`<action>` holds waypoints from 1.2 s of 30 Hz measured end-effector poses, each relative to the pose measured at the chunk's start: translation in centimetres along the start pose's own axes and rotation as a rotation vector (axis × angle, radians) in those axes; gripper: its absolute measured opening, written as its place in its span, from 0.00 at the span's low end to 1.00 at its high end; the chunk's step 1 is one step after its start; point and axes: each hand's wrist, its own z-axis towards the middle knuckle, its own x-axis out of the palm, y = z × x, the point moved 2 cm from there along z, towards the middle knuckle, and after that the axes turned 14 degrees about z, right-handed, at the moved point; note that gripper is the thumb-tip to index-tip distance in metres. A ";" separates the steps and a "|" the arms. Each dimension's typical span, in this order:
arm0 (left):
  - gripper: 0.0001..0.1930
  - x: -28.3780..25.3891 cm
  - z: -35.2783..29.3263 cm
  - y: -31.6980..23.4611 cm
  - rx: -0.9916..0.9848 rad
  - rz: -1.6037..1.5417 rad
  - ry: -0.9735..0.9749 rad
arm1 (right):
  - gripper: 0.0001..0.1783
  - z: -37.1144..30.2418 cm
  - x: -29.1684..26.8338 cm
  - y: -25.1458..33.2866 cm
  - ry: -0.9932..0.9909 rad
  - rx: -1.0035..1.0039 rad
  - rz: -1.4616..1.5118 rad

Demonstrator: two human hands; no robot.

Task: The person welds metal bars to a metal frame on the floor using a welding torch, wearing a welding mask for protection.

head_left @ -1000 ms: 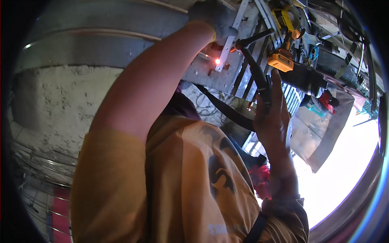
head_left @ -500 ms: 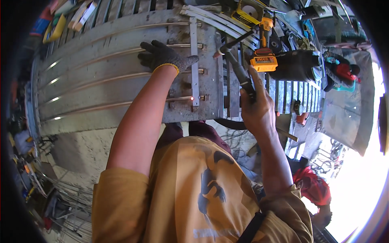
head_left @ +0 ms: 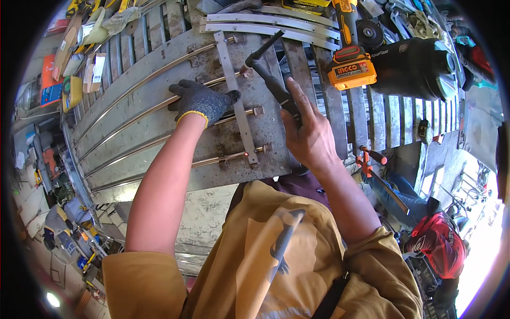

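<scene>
Several thin shiny metal rods [head_left: 210, 161] lie side by side on a grey metal plate [head_left: 272, 130]. A flat drilled metal strip [head_left: 242, 119] crosses them near their right ends. My left hand [head_left: 199, 102], in a dark knit glove with a yellow cuff, rests over the middle rods, fingers spread and thumb touching the strip. My bare right hand [head_left: 308, 125] grips a black TIG welding torch [head_left: 270, 80], index finger stretched along its handle. The torch's nozzle points at the strip close to the second rod from the far side. A small glowing orange spot shows on the strip's near end.
Loose flat strips [head_left: 271, 25] lie beyond the plate. A yellow-and-black cordless power tool [head_left: 351, 68] and a large black flask [head_left: 411, 69] stand right, on the slatted bench [head_left: 377, 125]. An orange-handled clamp [head_left: 366, 162] hangs at its edge. A person in red [head_left: 438, 242] is lower right.
The torch has moved left, bringing its nozzle closer to the strip. My left hand stays by the strip, its fingers now more bent over the rods. The whole view has shifted.
</scene>
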 end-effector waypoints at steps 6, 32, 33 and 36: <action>0.80 0.6 1.4 -0.1 0.044 0.066 -0.074 | 0.39 0.6 0.7 -0.4 0.050 0.025 -0.008; 0.76 -0.2 2.2 -0.5 0.104 0.103 -0.011 | 0.50 -0.7 1.9 -0.1 0.173 0.131 -0.125; 0.76 -0.3 2.1 -0.5 0.106 0.108 -0.010 | 0.50 -0.7 1.9 -0.1 0.170 0.133 -0.118; 0.76 -0.4 2.0 -0.5 0.110 0.121 -0.010 | 0.50 -0.7 1.9 -0.2 0.163 0.120 -0.132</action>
